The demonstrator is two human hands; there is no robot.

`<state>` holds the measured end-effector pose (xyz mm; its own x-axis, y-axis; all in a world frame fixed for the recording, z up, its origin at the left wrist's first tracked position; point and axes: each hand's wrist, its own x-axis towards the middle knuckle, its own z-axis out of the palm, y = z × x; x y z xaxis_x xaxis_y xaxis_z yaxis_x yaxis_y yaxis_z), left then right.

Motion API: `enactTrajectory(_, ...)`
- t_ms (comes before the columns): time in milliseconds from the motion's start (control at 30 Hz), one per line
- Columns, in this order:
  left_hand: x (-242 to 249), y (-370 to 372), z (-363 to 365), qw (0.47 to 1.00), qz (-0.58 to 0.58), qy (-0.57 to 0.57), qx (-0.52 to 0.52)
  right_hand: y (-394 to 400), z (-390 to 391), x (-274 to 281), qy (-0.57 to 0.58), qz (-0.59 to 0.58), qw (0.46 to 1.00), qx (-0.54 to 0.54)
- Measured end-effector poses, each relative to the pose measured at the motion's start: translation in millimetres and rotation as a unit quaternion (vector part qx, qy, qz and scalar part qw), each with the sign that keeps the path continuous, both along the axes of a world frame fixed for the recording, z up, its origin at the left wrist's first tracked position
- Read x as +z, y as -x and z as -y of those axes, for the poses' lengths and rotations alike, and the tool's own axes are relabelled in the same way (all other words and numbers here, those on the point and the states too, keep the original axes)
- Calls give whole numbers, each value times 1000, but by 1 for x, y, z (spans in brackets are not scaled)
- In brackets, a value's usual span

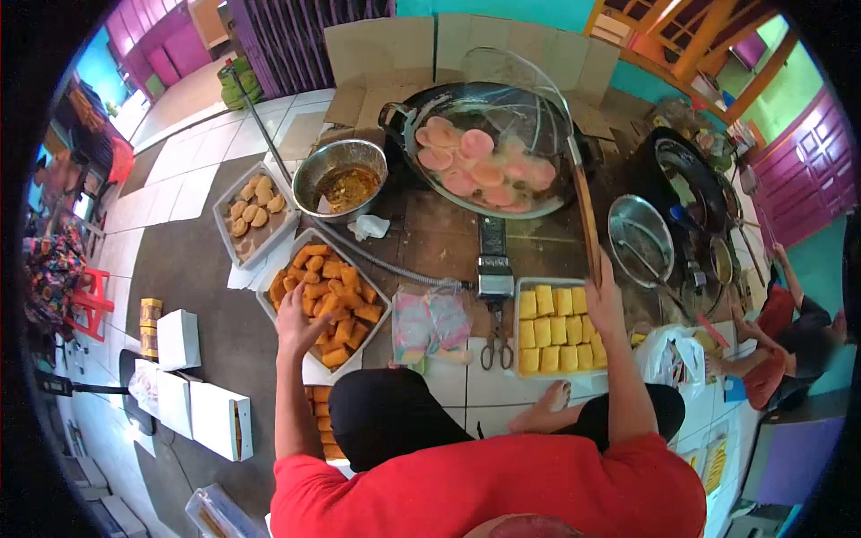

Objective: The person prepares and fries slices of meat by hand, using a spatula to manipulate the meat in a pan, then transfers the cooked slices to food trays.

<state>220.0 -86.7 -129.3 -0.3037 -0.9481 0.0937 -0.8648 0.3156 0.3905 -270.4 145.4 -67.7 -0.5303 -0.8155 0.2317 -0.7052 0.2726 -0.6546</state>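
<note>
My right hand is wrapped round the wooden handle of a wire skimmer, whose mesh head is tilted above the wok. Several round pink pieces float in the wok's oil. On the left, my left hand rests with fingers spread on fried orange-brown pieces heaped in a tray. A metal bowl with brown contents stands behind that tray.
A tray of yellow blocks, scissors and a plastic bag lie nearer me. Round tan pieces fill a tray at the left. A strainer, second wok and seated person are at the right.
</note>
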Motion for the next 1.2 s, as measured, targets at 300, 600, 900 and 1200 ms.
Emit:
enactTrajectory(300,199,34,-163,940,-324,93,-54,78,33,-61,-103,-5,986,-130)
enactTrajectory(600,153,88,-189,796,-570,-189,-77,-15,56,-68,27,519,850,-82)
enactTrajectory(900,148,83,-180,605,-726,-327,-21,-73,8,-98,39,109,992,-46)
enactTrajectory(1200,139,75,-177,593,-724,-349,-44,-84,-48,-53,-49,18,999,-6)
